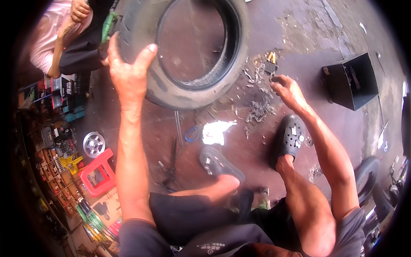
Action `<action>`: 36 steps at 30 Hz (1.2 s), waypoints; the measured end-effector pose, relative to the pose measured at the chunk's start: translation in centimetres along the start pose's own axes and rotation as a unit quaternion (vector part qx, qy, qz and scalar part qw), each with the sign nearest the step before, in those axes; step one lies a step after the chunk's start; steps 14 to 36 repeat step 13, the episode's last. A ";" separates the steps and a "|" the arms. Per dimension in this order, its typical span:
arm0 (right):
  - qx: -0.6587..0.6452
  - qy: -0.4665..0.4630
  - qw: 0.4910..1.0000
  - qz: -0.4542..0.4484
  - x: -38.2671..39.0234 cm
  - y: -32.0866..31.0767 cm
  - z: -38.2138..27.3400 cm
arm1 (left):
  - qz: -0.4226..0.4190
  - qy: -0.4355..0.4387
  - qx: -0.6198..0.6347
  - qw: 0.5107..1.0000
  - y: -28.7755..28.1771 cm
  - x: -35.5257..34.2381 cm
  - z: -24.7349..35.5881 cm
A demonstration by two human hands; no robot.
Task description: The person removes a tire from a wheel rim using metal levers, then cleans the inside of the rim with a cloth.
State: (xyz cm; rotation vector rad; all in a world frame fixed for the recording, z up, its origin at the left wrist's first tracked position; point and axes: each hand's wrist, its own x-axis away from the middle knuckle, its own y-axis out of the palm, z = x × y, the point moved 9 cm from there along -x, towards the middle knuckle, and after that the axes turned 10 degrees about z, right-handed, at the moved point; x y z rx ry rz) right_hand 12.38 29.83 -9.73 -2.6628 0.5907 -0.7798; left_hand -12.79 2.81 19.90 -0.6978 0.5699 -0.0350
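Note:
A worn black tyre [201, 97] fills the top middle, its tread blurred on the left side. My left hand [128, 77] is at its left edge, thumb and forefinger spread wide. The thumb overlaps the tyre's side; whether it presses on the rubber I cannot tell. Off to the right of the tyre, my right hand [290, 92] hangs above the floor with fingers loosely bent and a gap between thumb and forefinger. Nothing shows in it. Below that hand lie dark rubber shavings [261, 109].
An open black box [353, 85] stands at the right. A white rag [216, 132] lies between my dark clogs [292, 137]. On the left are a red plastic stool [99, 173], a silver wheel [93, 144] and parts bins [60, 180]. Another person [64, 38] sits at upper left.

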 end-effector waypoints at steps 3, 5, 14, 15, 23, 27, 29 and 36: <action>0.002 0.011 1.000 0.003 0.1 0.0 -0.2 | -0.006 -0.005 0.056 0.998 0.1 -0.2 -0.2; -0.019 0.011 1.000 0.000 0.3 0.1 -0.5 | 0.011 -0.021 0.005 1.000 -0.1 -0.8 -1.1; -0.043 0.034 0.998 -0.006 0.2 -0.3 0.4 | -0.016 -0.139 0.122 0.983 0.0 -0.3 -3.7; -0.043 0.034 0.998 -0.006 0.2 -0.3 0.4 | -0.016 -0.139 0.122 0.983 0.0 -0.3 -3.7; -0.043 0.034 0.998 -0.006 0.2 -0.3 0.4 | -0.016 -0.139 0.122 0.983 0.0 -0.3 -3.7; -0.043 0.034 0.998 -0.006 0.2 -0.3 0.4 | -0.016 -0.139 0.122 0.983 0.0 -0.3 -3.7; -0.043 0.034 0.998 -0.006 0.2 -0.3 0.4 | -0.016 -0.139 0.122 0.983 0.0 -0.3 -3.7; -0.043 0.034 0.998 -0.006 0.2 -0.3 0.4 | -0.016 -0.139 0.122 0.983 0.0 -0.3 -3.7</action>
